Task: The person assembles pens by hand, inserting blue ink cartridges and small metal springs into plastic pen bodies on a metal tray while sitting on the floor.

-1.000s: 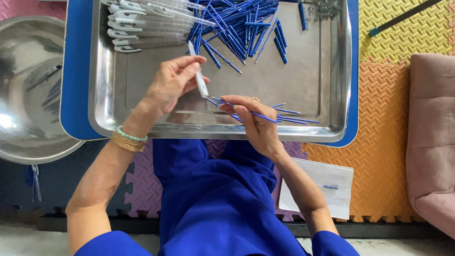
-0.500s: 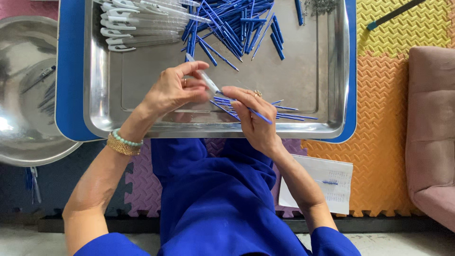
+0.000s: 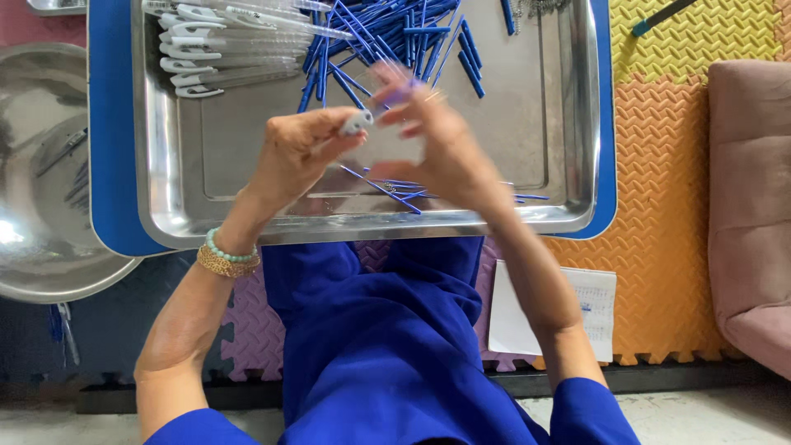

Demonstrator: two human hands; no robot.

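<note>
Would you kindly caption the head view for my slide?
Both hands, left and right, hold a pen above a steel tray.

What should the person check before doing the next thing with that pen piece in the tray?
1. Left hand grips the white pen piece: ok.
2. Right hand holds a blue part: cannot tell, it is blurred.
3. Blue refills piled within reach in the metal tray: ok.
4. Clear pen barrels lined up at the tray's far left: ok.
5. Thin blue pieces lie loose under the hands: ok.
</note>
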